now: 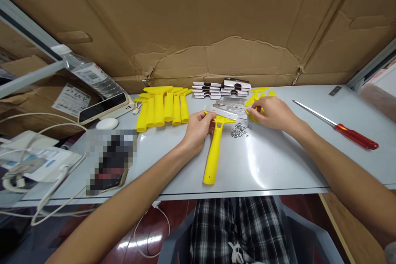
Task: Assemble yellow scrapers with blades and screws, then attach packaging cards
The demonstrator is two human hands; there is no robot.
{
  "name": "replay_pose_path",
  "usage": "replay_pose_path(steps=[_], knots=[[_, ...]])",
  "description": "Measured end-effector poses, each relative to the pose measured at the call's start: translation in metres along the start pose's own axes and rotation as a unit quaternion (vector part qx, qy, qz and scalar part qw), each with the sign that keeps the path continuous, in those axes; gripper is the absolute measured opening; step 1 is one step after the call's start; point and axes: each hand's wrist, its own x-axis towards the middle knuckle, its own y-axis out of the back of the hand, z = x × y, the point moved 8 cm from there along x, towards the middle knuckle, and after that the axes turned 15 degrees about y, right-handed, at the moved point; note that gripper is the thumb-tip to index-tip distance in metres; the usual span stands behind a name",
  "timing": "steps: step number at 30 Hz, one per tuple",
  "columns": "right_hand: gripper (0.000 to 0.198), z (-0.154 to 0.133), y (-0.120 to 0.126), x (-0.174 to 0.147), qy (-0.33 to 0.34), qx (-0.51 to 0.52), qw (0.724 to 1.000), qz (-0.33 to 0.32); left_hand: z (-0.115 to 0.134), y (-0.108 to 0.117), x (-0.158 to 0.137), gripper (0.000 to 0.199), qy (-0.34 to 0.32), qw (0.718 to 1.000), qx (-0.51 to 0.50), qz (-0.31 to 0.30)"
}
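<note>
Grasping a yellow scraper in left hand; curling right hand over yellow parts, cannot tell if gripping, with screws at its eight o'clock

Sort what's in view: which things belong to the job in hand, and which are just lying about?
Likely part of the job:
yellow handle, in the left hand
yellow pieces, by the right hand
row of yellow handles
metal blades
small screws
red screwdriver

Seemingly just lying about:
water bottle
white rounded object
phone-like device
</note>
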Motion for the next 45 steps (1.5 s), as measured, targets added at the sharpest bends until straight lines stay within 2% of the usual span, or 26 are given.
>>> replay_pose_path(steps=[2,5,8,10,13,17,21,25,31,33,34,37,38,41,45], knots=[[0.050,-0.014,-0.001,0.003,0.024,0.095,0.995,0.029,-0.001,-0.001,-0.001,0.018,-0.004,1.000,-0.003,0.002],[0.046,-0.031,-0.016,0.005,0.034,0.256,0.966,0.017,-0.004,-0.004,-0.003,0.020,-0.011,1.000,-0.012,-0.009],[0.033,-0.036,-0.032,0.004,-0.004,0.387,0.922,0.006,-0.006,-0.008,-0.006,0.022,-0.016,1.000,-0.008,-0.019],[0.030,-0.034,-0.036,0.003,-0.031,0.431,0.902,0.014,-0.007,-0.010,-0.007,0.023,-0.019,1.000,0.003,-0.023],[0.026,-0.030,-0.035,0.002,-0.054,0.441,0.896,0.021,-0.005,-0.012,-0.008,0.025,-0.019,0.999,0.019,-0.040],[0.021,-0.026,-0.029,0.001,-0.067,0.439,0.895,0.023,-0.003,-0.011,-0.004,0.027,0.021,0.996,-0.014,-0.081],[0.017,-0.024,-0.023,0.000,-0.062,0.440,0.895,0.015,0.002,-0.005,0.001,0.024,0.038,0.996,0.009,-0.075],[0.016,-0.019,-0.019,-0.001,-0.087,0.445,0.891,0.029,0.003,-0.005,0.003,0.019,0.047,0.994,0.038,-0.090],[0.027,-0.016,-0.022,0.000,-0.095,0.456,0.883,0.054,0.001,-0.006,0.004,0.015,0.046,0.994,0.040,-0.090],[0.030,-0.012,-0.017,0.001,-0.088,0.436,0.894,0.061,0.000,-0.005,0.005,0.014,0.047,0.995,0.033,-0.086],[0.030,-0.009,-0.011,0.001,-0.079,0.403,0.909,0.071,0.000,-0.005,0.005,0.013,0.048,0.995,0.029,-0.084],[0.029,0.000,0.015,0.001,-0.018,0.198,0.976,0.088,-0.001,-0.003,0.007,0.012,0.051,0.995,0.024,-0.080],[0.028,0.002,0.020,0.001,0.004,0.124,0.989,0.075,-0.001,-0.003,0.007,0.012,0.053,0.995,0.024,-0.078],[0.030,0.010,0.013,-0.001,0.022,-0.003,1.000,-0.012,-0.002,-0.001,0.009,0.012,0.057,0.996,0.022,-0.070],[0.029,0.012,-0.006,-0.004,0.002,-0.056,0.995,-0.088,-0.002,0.000,0.010,0.012,0.056,0.996,0.020,-0.066]])
